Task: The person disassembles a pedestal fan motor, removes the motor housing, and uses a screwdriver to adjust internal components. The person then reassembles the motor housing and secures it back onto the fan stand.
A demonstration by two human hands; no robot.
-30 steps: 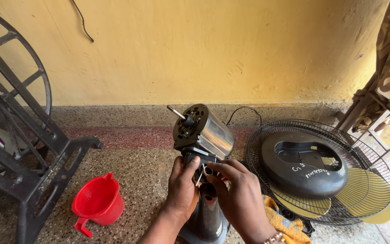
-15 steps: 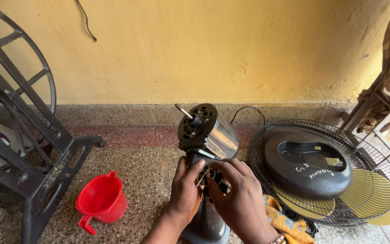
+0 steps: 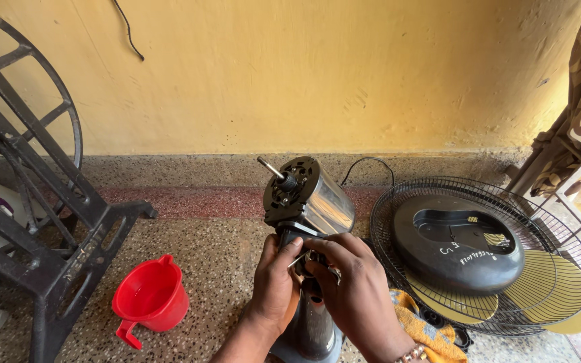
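Both hands close around the neck of a stripped fan motor (image 3: pixel 307 198), which stands upright on its stand (image 3: pixel 314 329) on the speckled floor (image 3: pixel 216 269). The left hand (image 3: pixel 275 286) wraps the neck from the left, thumb up and fingers curled. The right hand (image 3: pixel 354 289) cups it from the right, fingertips pinched on a small metal part (image 3: pixel 302 257) just under the motor; whether that part is a tool or a fitting cannot be told. A red jug (image 3: pixel 150 299) sits left, a wire fan guard (image 3: pixel 485 259) right.
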